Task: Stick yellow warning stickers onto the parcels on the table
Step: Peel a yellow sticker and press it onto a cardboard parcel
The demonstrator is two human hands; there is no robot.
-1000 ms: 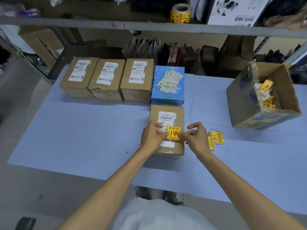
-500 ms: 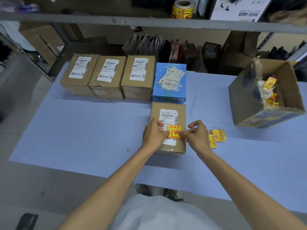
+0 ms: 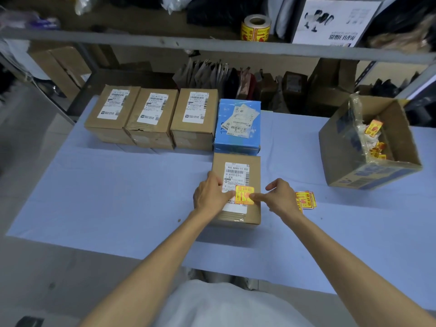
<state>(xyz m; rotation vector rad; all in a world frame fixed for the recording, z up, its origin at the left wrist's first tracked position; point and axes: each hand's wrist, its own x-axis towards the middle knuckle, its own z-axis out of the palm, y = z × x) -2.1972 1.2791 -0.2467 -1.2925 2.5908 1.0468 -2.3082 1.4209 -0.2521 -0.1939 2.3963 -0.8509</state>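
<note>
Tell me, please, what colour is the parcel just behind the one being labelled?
That parcel is blue; head view.

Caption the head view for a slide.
Left hand and right hand apply a yellow warning sticker to the nearest parcel; spare stickers lie beside it.

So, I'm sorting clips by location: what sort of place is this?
Probably a small shipping or packing room: labelled cardboard parcels lined up on the table, a sticker roll on the shelf above, and loose yellow warning stickers beside the near parcel.
</note>
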